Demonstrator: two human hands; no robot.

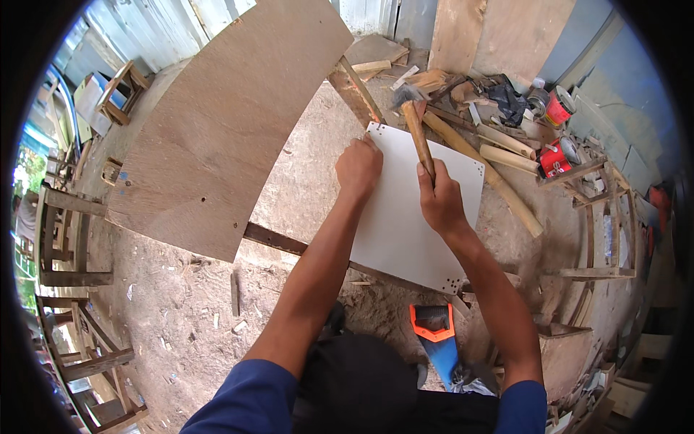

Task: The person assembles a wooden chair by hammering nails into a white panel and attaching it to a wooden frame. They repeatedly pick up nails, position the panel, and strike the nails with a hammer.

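My right hand [442, 197] is wrapped round the wooden handle of a hammer [416, 134]. The hammer is raised, its blurred metal head beyond the far edge of a white board [412, 217]. That board has small dark dots clustered at its corners and lies on a wooden frame [275, 238]. Closed at the board's far left corner is my left hand [359, 168], its fingertips pressed together near the edge. Whatever they pinch is too small or hidden to make out. To the left, a large brown plywood sheet [224, 130] rests over the frame's other end.
A handsaw [432, 329] with an orange and black handle lies close to my legs. Bamboo poles [499, 173], wood scraps and two red cans [558, 157] sit at the far right. Wooden stool frames [76, 278] line the left side. Chips litter the dirt floor [173, 311].
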